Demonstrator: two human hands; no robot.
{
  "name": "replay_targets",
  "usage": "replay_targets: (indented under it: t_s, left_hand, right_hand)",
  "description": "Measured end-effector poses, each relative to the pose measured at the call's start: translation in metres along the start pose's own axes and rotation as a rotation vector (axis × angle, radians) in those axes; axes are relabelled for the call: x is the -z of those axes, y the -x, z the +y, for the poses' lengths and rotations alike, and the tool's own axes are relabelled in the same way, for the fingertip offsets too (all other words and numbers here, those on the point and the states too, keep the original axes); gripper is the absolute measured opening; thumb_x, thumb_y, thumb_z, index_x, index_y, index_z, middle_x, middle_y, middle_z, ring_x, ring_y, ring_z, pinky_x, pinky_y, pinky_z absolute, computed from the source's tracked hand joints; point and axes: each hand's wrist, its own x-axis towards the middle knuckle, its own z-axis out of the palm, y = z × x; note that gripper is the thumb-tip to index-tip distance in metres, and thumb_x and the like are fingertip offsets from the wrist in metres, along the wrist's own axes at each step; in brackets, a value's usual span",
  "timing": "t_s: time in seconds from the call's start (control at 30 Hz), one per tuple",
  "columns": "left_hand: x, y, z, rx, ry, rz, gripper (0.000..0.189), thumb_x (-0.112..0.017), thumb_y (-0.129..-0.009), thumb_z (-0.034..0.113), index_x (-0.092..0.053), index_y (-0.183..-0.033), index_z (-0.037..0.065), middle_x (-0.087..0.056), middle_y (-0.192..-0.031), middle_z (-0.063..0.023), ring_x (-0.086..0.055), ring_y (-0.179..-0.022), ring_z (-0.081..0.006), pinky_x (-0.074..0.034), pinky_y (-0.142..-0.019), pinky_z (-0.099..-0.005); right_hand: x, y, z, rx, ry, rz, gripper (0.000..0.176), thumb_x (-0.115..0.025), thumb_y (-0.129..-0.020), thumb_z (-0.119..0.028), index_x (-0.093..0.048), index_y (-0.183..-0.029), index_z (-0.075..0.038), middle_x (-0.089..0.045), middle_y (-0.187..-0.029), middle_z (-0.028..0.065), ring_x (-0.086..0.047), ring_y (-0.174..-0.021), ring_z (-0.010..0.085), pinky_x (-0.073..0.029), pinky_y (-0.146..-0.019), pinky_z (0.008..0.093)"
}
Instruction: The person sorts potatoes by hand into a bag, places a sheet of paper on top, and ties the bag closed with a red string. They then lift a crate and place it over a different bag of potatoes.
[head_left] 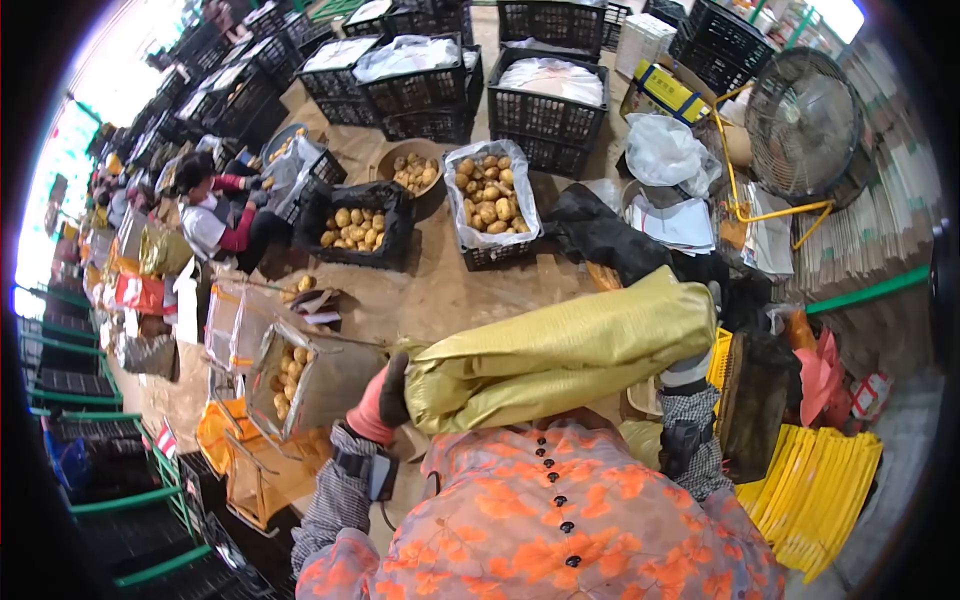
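Observation:
A folded yellow-green woven sack point(560, 350) stretches across in front of my chest, slightly higher at its right end. My left hand point(378, 402), in a pink and dark glove, grips the sack's left end. At the other end my right hand point(688, 372), in a greyish glove, is closed around the sack, its fingers largely hidden behind the material. Left of the sack stands an open bag point(335, 380) with potatoes point(290, 380) inside. Further ahead are a lined crate point(465, 235) and a black-lined crate point(395, 250), both holding potatoes.
A round basin point(437, 165) of potatoes sits between the crates and stacked black crates point(415, 85). At right are a large fan point(805, 125), a yellow stack point(810, 490) and cardboard sheets point(900, 180). Another person point(215, 225) sits at left. An orange bag point(255, 470) stands low left.

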Motion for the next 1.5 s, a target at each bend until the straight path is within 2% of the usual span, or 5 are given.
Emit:
replay_targets:
  t_s: [0.73,0.87,1.03,1.3,1.5]
  left_hand:
    - [0.023,-0.04,0.042,-0.765,-0.828,0.47,0.034,-0.058,-0.081,0.011,-0.053,-0.113,0.003,-0.056,-0.113,-0.013,-0.054,-0.105,-0.024,-0.043,-0.086,-0.0328]
    - [0.013,-0.029,0.046,-0.205,0.443,-0.126,0.038,-0.057,-0.081,0.009,-0.05,-0.118,0.002,-0.053,-0.118,-0.0115,-0.051,-0.109,-0.024,-0.041,-0.092,-0.0342]
    - [0.029,-0.027,0.057,-0.247,-0.789,-0.475,0.049,-0.057,-0.082,0.01,-0.042,-0.128,0.0,-0.052,-0.122,-0.0124,-0.05,-0.11,-0.0204,-0.037,-0.096,-0.0316]
    - [0.071,-0.081,0.055,-0.5,-0.176,0.603,0.041,-0.053,-0.076,0.001,-0.049,-0.117,0.004,-0.055,-0.114,-0.0109,-0.056,-0.098,-0.0235,-0.043,-0.087,-0.029]
    - [0.045,-0.097,0.078,-0.722,-0.063,0.354,0.033,-0.036,-0.09,0.01,-0.045,-0.121,-0.001,-0.051,-0.121,-0.0138,-0.052,-0.109,-0.0232,-0.042,-0.093,-0.0354]
  right_hand:
    - [-0.078,-0.003,0.101,0.208,2.193,0.02,0.101,-0.078,-0.062,-0.041,-0.021,-0.137,-0.004,-0.035,-0.132,0.0142,-0.036,-0.121,0.0252,-0.033,-0.1,0.0362]
    - [-0.006,-0.033,0.11,0.245,1.59,0.448,0.053,-0.069,-0.074,-0.012,-0.044,-0.12,-0.002,-0.052,-0.114,0.0111,-0.051,-0.105,0.0206,-0.041,-0.091,0.0297]
    - [0.038,-0.097,0.104,0.253,0.796,0.519,0.034,-0.059,-0.082,-0.011,-0.049,-0.114,-0.005,-0.057,-0.107,0.007,-0.054,-0.1,0.0178,-0.042,-0.089,0.0288]
    - [0.012,-0.159,0.118,-0.075,1.176,0.122,0.045,-0.066,-0.074,-0.014,-0.053,-0.115,-0.001,-0.054,-0.117,0.0154,-0.051,-0.108,0.0277,-0.04,-0.091,0.0331]
    - [0.05,-0.208,0.07,-0.819,1.298,-0.49,0.043,-0.064,-0.078,-0.025,-0.055,-0.114,-0.004,-0.057,-0.112,0.0149,-0.053,-0.104,0.0268,-0.041,-0.09,0.0348]
